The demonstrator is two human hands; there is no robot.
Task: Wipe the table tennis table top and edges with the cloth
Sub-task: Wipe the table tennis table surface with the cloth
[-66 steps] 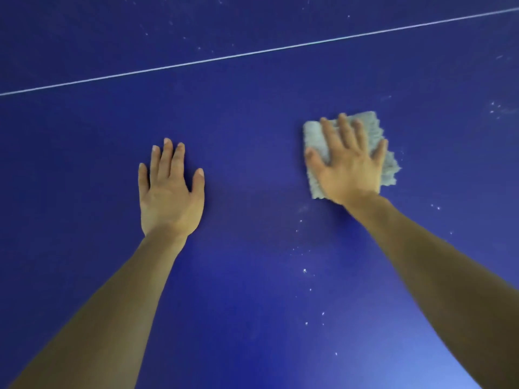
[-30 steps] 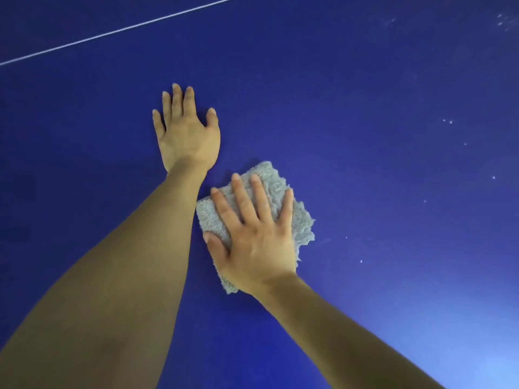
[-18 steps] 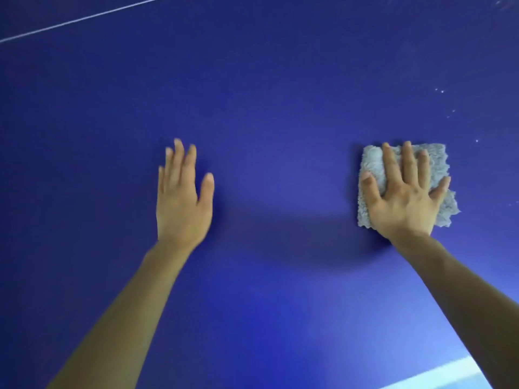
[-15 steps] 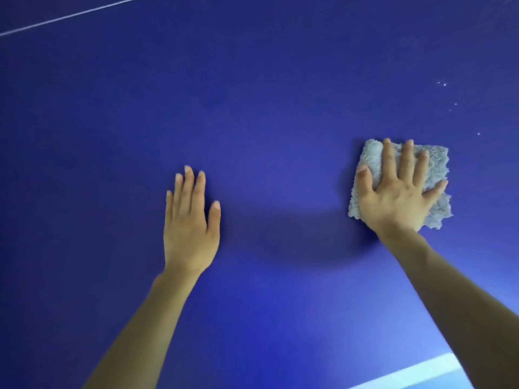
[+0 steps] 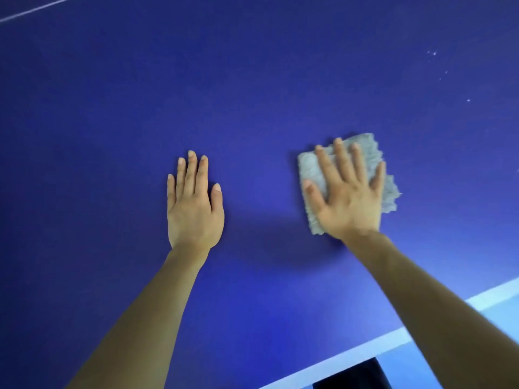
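Observation:
A dark blue table tennis table top (image 5: 252,94) fills the head view. A folded grey fluffy cloth (image 5: 309,169) lies flat on it right of centre. My right hand (image 5: 348,195) presses on the cloth with spread, straight fingers, and covers most of it. My left hand (image 5: 193,203) rests flat on the bare table to the left of the cloth, fingers straight and close together. Both forearms reach in from the bottom of the view.
The table's white edge line (image 5: 365,349) runs along the bottom right, with a dark gap (image 5: 351,374) below it. A thin white line (image 5: 36,8) crosses the far top left. A few white specks (image 5: 434,53) dot the surface at the upper right.
My right hand has slid the cloth toward the left, closer to my left hand. The view has shifted down, so more of the white table edge shows at the bottom right.

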